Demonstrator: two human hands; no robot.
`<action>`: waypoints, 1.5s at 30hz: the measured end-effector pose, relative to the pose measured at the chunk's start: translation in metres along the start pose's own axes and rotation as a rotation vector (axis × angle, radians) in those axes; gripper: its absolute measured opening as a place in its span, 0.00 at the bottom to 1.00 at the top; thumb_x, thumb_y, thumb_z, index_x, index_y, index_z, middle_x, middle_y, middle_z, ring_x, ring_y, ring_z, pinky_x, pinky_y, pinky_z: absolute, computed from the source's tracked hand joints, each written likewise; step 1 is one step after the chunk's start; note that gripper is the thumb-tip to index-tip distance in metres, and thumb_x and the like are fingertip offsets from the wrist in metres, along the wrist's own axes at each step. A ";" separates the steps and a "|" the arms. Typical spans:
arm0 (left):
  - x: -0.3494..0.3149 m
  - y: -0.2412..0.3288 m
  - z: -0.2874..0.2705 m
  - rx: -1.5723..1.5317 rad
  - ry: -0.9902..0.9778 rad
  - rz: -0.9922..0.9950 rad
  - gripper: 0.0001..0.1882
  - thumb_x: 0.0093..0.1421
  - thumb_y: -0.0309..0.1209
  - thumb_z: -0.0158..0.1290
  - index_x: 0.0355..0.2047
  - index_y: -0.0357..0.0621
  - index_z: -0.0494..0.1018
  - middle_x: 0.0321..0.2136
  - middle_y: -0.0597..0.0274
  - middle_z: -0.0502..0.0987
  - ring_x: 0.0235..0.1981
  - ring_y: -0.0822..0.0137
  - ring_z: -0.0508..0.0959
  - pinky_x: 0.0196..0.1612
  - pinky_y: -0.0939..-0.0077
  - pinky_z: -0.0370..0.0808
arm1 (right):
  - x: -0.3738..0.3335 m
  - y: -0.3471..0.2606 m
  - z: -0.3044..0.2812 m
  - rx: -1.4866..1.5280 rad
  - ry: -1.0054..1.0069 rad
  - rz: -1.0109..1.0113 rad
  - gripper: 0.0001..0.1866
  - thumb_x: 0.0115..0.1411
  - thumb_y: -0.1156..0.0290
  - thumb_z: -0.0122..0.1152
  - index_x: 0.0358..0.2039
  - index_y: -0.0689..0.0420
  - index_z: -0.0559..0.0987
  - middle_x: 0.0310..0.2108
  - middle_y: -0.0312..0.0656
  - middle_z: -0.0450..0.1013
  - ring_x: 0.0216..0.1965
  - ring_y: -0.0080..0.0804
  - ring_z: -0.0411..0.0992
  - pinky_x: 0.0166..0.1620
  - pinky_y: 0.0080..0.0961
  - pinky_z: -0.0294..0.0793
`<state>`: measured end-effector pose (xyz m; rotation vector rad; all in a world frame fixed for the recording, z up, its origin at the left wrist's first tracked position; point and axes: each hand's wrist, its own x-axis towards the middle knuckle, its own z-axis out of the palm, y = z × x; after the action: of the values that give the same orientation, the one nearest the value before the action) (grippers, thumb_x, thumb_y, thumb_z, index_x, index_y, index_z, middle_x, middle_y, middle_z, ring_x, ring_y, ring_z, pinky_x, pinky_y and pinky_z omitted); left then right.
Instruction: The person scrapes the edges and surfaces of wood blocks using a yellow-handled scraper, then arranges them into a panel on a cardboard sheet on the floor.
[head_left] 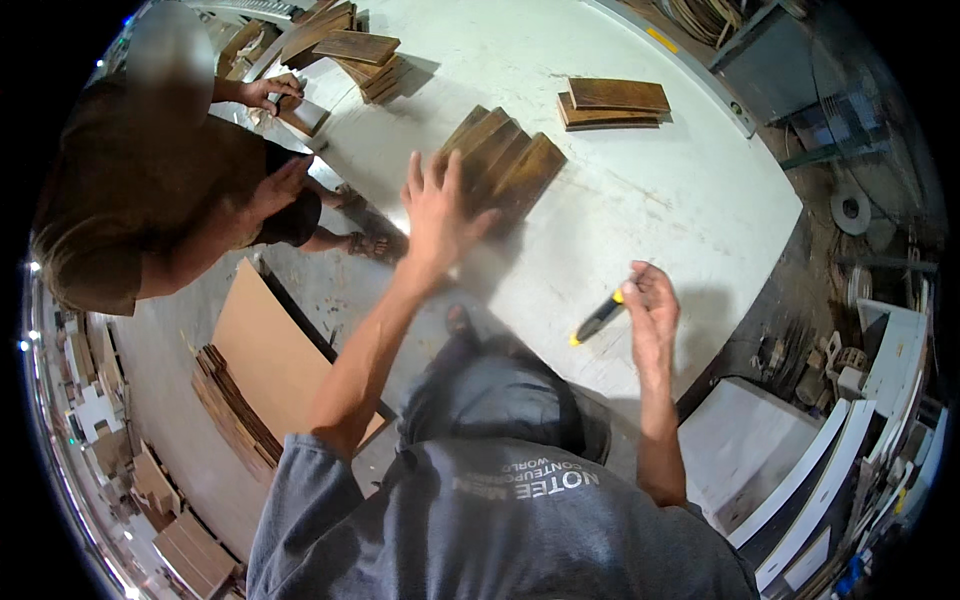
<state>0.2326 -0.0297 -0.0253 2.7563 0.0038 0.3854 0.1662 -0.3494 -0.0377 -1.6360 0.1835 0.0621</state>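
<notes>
My left hand [440, 215] is held with its fingers spread at the near left side of several dark brown wooden boards [512, 165]. Those boards lie fanned out and overlapping on a white tabletop [660, 210]. Whether my fingers touch them I cannot tell. In my right hand [653, 310], above the table's near right part, is a black and yellow utility knife [600, 318], its yellow end pointing down to the left. I cannot make out a blade.
Farther back on the table are a small stack of boards [615, 100] and a taller pile [365, 55]. A person [160, 190] stands at the left, one hand near another board. Below, a brown panel [270, 340] leans beside dark planks [230, 410]. White curved pieces [810, 490] lie right.
</notes>
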 end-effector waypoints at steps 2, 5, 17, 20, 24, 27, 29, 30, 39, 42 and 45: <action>-0.029 0.024 -0.018 -0.250 0.067 0.062 0.44 0.50 0.38 0.68 0.66 0.38 0.63 0.63 0.42 0.65 0.67 0.40 0.60 0.68 0.46 0.59 | 0.001 -0.012 0.031 0.098 -0.078 0.024 0.19 0.62 0.73 0.66 0.52 0.63 0.76 0.42 0.35 0.72 0.45 0.22 0.70 0.51 0.23 0.72; -0.082 0.073 -0.049 -0.715 -0.430 -0.234 0.41 0.52 0.34 0.64 0.64 0.33 0.64 0.61 0.39 0.69 0.62 0.48 0.71 0.63 0.57 0.68 | 0.000 -0.019 0.075 0.302 -0.242 0.026 0.16 0.61 0.75 0.65 0.49 0.61 0.76 0.45 0.38 0.74 0.47 0.25 0.72 0.50 0.23 0.74; -0.192 0.069 -0.050 -1.126 -0.192 -0.982 0.23 0.70 0.39 0.54 0.58 0.36 0.70 0.27 0.67 0.74 0.25 0.77 0.72 0.27 0.79 0.69 | 0.173 -0.001 0.109 -0.907 -0.340 -0.562 0.48 0.53 0.46 0.72 0.67 0.60 0.64 0.65 0.58 0.63 0.61 0.50 0.67 0.62 0.44 0.71; -0.225 0.056 -0.037 -1.206 -0.051 -1.053 0.22 0.69 0.37 0.55 0.56 0.34 0.71 0.24 0.66 0.74 0.23 0.76 0.72 0.26 0.79 0.70 | 0.170 -0.001 0.119 -0.813 -0.450 -0.351 0.48 0.51 0.47 0.75 0.66 0.61 0.66 0.62 0.56 0.68 0.62 0.51 0.66 0.64 0.43 0.67; -0.229 0.056 -0.035 -1.215 0.025 -1.088 0.19 0.67 0.35 0.57 0.53 0.34 0.74 0.27 0.64 0.77 0.26 0.74 0.75 0.29 0.77 0.73 | 0.151 0.009 0.093 -0.383 -0.473 -0.134 0.33 0.57 0.53 0.71 0.56 0.62 0.76 0.49 0.47 0.78 0.48 0.38 0.76 0.57 0.35 0.72; -0.227 0.043 -0.049 -1.210 0.110 -1.056 0.17 0.65 0.34 0.58 0.50 0.36 0.76 0.30 0.63 0.80 0.29 0.73 0.76 0.31 0.76 0.74 | 0.105 -0.014 0.077 -0.038 -0.557 0.015 0.18 0.65 0.58 0.64 0.44 0.62 0.84 0.37 0.34 0.79 0.43 0.20 0.72 0.50 0.23 0.70; -0.218 0.027 -0.056 -1.179 0.129 -0.998 0.18 0.63 0.36 0.61 0.48 0.37 0.78 0.32 0.62 0.81 0.30 0.74 0.76 0.31 0.77 0.73 | 0.079 -0.037 0.069 -0.070 -0.683 -0.003 0.18 0.65 0.58 0.64 0.42 0.62 0.84 0.36 0.33 0.78 0.40 0.19 0.71 0.48 0.22 0.69; -0.209 0.023 -0.071 -1.142 0.089 -0.973 0.19 0.61 0.37 0.62 0.47 0.37 0.78 0.33 0.62 0.81 0.31 0.74 0.77 0.31 0.78 0.73 | 0.065 -0.048 0.065 -0.085 -0.745 -0.007 0.18 0.65 0.58 0.64 0.42 0.62 0.83 0.35 0.33 0.78 0.38 0.19 0.71 0.46 0.21 0.69; -0.212 0.052 -0.108 -1.218 -0.257 -0.601 0.18 0.54 0.36 0.70 0.40 0.37 0.81 0.29 0.67 0.81 0.28 0.76 0.77 0.34 0.78 0.75 | -0.050 -0.075 0.111 -0.069 -0.815 0.007 0.17 0.68 0.57 0.60 0.35 0.60 0.82 0.28 0.32 0.75 0.30 0.17 0.70 0.34 0.18 0.70; -0.240 0.060 -0.105 -1.422 -0.211 -0.696 0.16 0.56 0.35 0.68 0.39 0.36 0.80 0.29 0.67 0.81 0.28 0.77 0.77 0.34 0.78 0.75 | -0.077 -0.072 0.112 0.014 -0.705 0.094 0.16 0.66 0.59 0.62 0.40 0.62 0.82 0.31 0.36 0.77 0.31 0.20 0.73 0.37 0.19 0.73; -0.264 0.065 -0.089 -1.463 -0.130 -0.861 0.13 0.59 0.34 0.65 0.37 0.36 0.79 0.29 0.65 0.80 0.28 0.76 0.77 0.32 0.79 0.75 | -0.104 -0.066 0.106 0.016 -0.628 0.046 0.17 0.64 0.63 0.63 0.46 0.64 0.80 0.36 0.40 0.79 0.35 0.24 0.75 0.41 0.23 0.76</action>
<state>-0.0480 -0.0735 0.0079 1.1460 0.5863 -0.0706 0.0812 -0.2313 0.0349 -1.5222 -0.2591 0.5979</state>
